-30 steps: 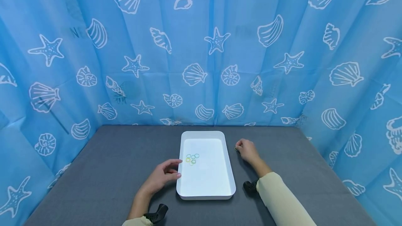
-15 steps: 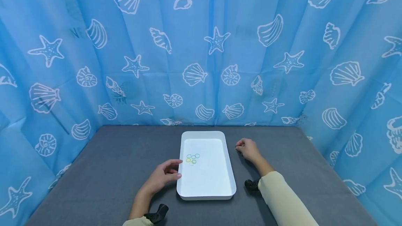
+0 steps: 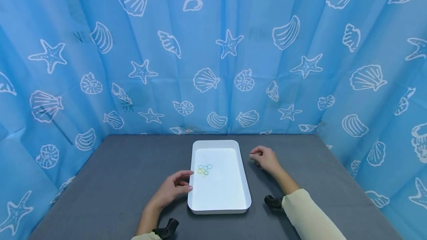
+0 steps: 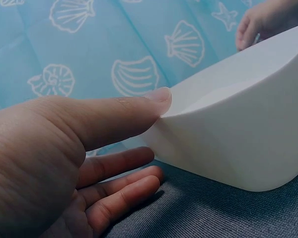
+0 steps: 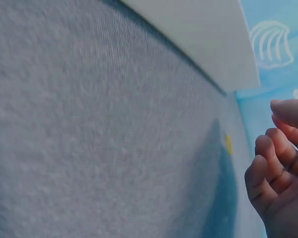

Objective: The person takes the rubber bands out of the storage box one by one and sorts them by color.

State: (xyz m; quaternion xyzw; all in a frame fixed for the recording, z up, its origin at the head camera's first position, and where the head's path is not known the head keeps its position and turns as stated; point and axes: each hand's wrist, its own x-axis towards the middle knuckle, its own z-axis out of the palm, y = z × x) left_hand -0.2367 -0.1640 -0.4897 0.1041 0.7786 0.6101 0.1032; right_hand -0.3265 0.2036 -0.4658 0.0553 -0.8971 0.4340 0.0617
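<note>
A white rectangular tray (image 3: 220,195) lies on the grey cloth, with several small green, blue and yellow rings (image 3: 204,169) inside near its left wall. My left hand (image 3: 171,188) rests against the tray's left side. In the left wrist view the thumb (image 4: 139,106) touches the rim, and the other fingers extend loosely below it. Beyond the tray's right wall, my right hand (image 3: 265,158) hovers with loosely bent fingers over a small ring (image 3: 251,160). The right wrist view has a yellow piece (image 5: 229,144) on the cloth, apart from the fingers; nothing visible is between them.
A grey cloth (image 3: 140,158) covers the table. Blue curtains (image 3: 213,47) with white shell prints hang behind and at both sides. A black wrist device (image 3: 166,229) sits on the left wrist, another black device (image 3: 273,201) on the right.
My right wrist and sleeve have shifted slightly to the right, while the fingertips stay near the same spot by the small ring. The left hand keeps its place against the tray.
</note>
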